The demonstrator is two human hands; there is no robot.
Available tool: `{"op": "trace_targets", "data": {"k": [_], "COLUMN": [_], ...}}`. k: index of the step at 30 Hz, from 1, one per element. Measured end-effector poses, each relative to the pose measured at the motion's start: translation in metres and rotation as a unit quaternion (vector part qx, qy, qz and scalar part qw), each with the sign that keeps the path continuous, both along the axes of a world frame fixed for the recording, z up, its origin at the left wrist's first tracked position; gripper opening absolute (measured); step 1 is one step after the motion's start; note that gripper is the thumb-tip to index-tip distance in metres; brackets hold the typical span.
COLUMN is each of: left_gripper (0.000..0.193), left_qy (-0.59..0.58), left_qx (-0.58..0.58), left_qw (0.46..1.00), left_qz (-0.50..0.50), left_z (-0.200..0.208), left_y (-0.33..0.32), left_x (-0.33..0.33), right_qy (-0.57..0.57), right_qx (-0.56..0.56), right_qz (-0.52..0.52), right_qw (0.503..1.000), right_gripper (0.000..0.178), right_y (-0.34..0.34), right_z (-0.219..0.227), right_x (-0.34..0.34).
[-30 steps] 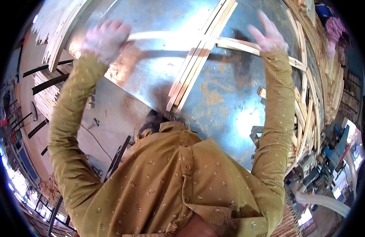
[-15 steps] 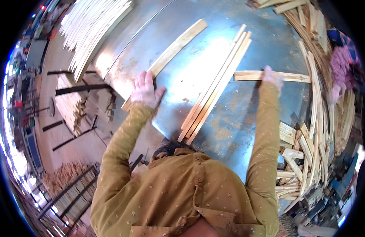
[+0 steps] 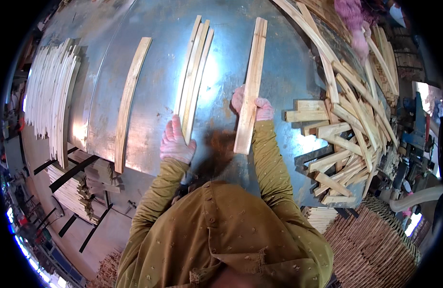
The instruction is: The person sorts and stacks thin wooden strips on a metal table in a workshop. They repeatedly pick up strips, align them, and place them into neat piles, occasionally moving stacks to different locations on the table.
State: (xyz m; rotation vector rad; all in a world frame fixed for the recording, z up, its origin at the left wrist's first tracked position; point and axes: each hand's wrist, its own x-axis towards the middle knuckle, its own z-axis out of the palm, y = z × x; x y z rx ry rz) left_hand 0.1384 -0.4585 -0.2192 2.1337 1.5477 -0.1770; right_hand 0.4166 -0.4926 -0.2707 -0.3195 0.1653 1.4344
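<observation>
My right hand [image 3: 263, 109] is closed round a flat wooden board [image 3: 254, 67], its thumb and fingers on opposite edges. The board points away from me over the metal tabletop [image 3: 159, 29]; whether it touches the surface I cannot tell. My left hand [image 3: 176, 144] lies with fingers stretched out and thumb apart, at the near end of a small bundle of narrow wooden strips [image 3: 192, 79]. Those strips lie side by side, lengthwise, left of the held board. Farther left rests a single wooden board [image 3: 132, 96], apart from both hands.
A row of pale strips [image 3: 51, 91] lies at the table's left. On the right is a jumbled heap of wood pieces [image 3: 346, 139], with a co-worker's pink sleeve [image 3: 351, 14] beyond it. Stacked wood [image 3: 370, 240] stands below at the right.
My right hand has taken hold of the board that lay crosswise and turned it lengthwise. My left hand has gone from the left board to the strips. The view has turned.
</observation>
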Motion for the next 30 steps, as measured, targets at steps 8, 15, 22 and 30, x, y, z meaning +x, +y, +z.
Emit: {"op": "trace_targets", "data": {"k": [8, 15, 22, 30], "left_gripper": [0.084, 0.076, 0.05, 0.054], "left_qy": [-0.112, -0.551, -0.509, -0.045], "left_qx": [0.247, -0.352, -0.277, 0.006], "left_qw": [0.961, 0.754, 0.792, 0.98], "left_qz": [-0.061, 0.064, 0.19, 0.195], "left_z": [0.008, 0.025, 0.045, -0.003], "left_y": [-0.014, -0.037, 0.035, 0.088], "left_x": [-0.037, 0.04, -0.068, -0.202], "right_qy": [-0.599, -0.544, -0.949, -0.796], "right_qx": [-0.314, -0.242, -0.312, -0.558], "right_qz": [0.003, 0.049, -0.048, 0.126], "right_qw": [0.736, 0.802, 0.007, 0.197], "right_gripper": [0.056, 0.061, 0.081, 0.06], "right_y": [-0.027, -0.012, 0.064, 0.086], "right_z": [0.044, 0.084, 0.046, 0.018], "right_x": [-0.075, -0.097, 0.124, 0.155]}}
